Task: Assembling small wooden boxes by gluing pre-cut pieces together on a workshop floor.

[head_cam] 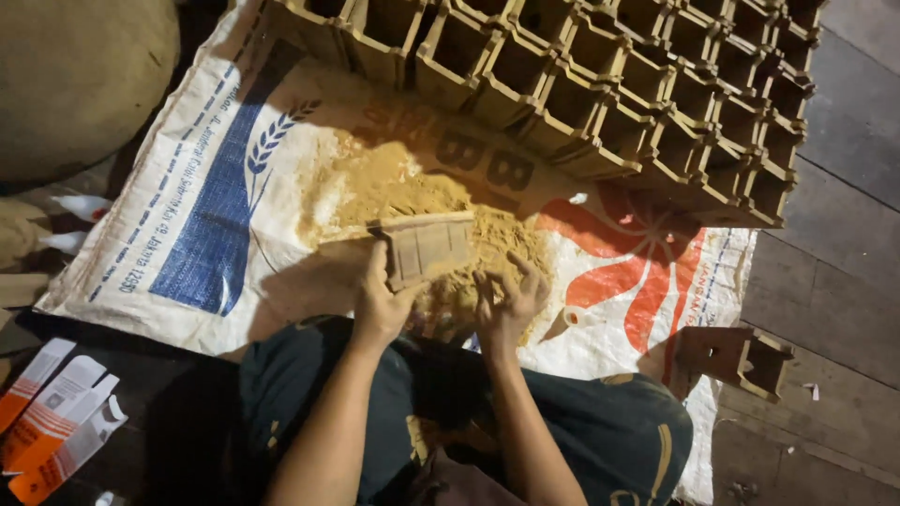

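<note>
Head view, person seated on the floor, legs in dark teal trousers [600, 422] at bottom of frame. Left hand [382, 298] grasping a small brown wooden box mould [427, 245], fingers wrapped on its lower left edge, thumb up along the side; mould is tilted, open face turned toward the camera, held just above a pile of yellowish sawdust-like powder [403, 187]. Right hand [511, 298] released, fingers spread and slightly curled, palm over the near edge of the powder, just beside the mould's lower right corner; whether it touches the mould, cannot tell. Powder lies in the middle of a white woven sack [187, 215] spread flat on the floor, with a blue stripe and wheat print on the left part and a red-orange flower print on the right. Behind the pile, at the top of the frame, a big stack of similar open wooden boxes [637, 84] in rows, resting partly on the sack's far edge. One more single wooden box [741, 361] sits apart on the wooden plank floor [844, 234] at the right, near the sack's right edge. Orange-and-white flattened cartons [56, 417] lie at bottom left, well apart from the hands. Large tan bulky sack [75, 75] at top left, partly cut off.
</note>
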